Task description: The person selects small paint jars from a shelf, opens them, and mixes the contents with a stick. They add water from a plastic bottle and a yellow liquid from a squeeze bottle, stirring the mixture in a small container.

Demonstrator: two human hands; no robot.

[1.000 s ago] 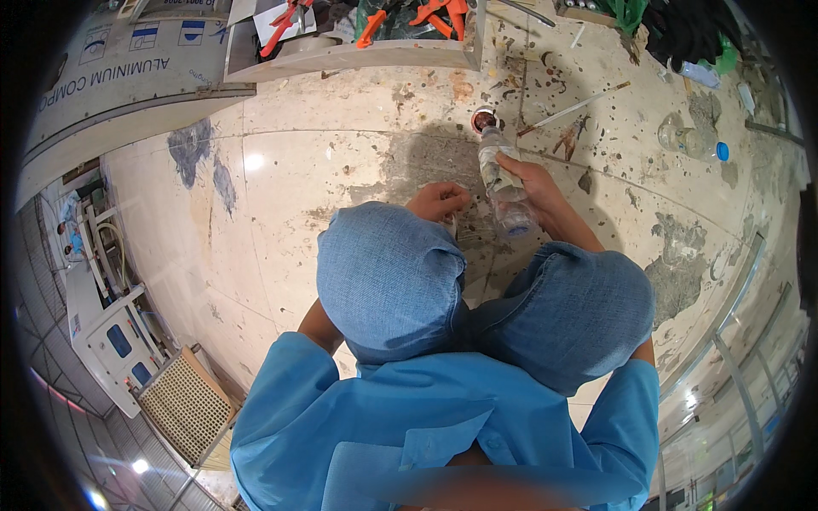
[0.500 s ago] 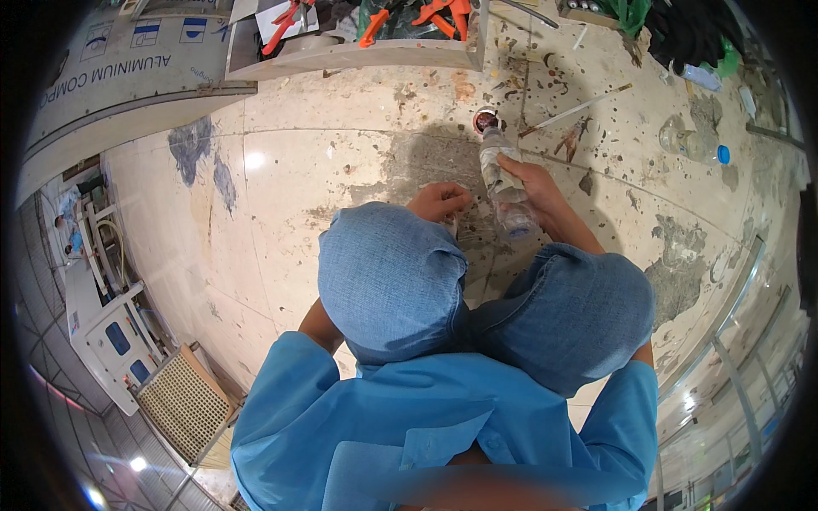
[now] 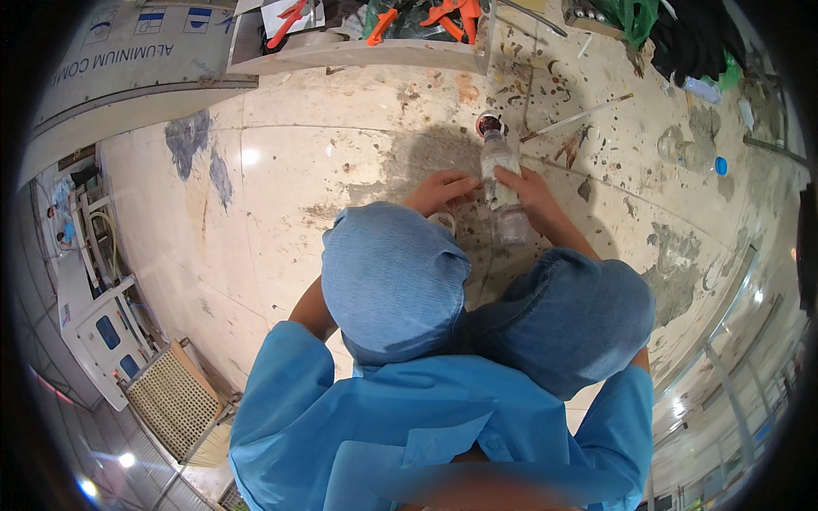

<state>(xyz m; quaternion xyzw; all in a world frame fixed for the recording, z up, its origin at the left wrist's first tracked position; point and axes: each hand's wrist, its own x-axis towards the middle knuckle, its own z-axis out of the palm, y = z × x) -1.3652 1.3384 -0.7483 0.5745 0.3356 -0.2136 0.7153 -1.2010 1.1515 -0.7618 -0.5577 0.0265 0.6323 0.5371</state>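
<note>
My right hand (image 3: 530, 198) is closed around a clear plastic bottle (image 3: 501, 159) with a pale, crumpled wrapping around its middle. The bottle lies slanted over the floor, its narrow end pointing away from me. At that end sits a small round piece with a dark red inside and a pale rim (image 3: 488, 125); whether it is joined to the bottle I cannot tell. My left hand (image 3: 441, 189) is just left of the bottle, fingers stretched toward it. Below that hand, a white curved thing (image 3: 444, 221) shows partly behind my knee; its kind is unclear.
A stick (image 3: 578, 117) lies on the stained tile floor beyond my right hand. Farther right is another clear bottle with a blue cap (image 3: 721, 165). A wooden box (image 3: 366, 58) with orange-handled tools stands ahead; a large panel (image 3: 136, 106) is at far left.
The bottle has swung straighter, its near end moving left. My left hand has uncurled and come closer to the bottle's side. My right hand stays on it.
</note>
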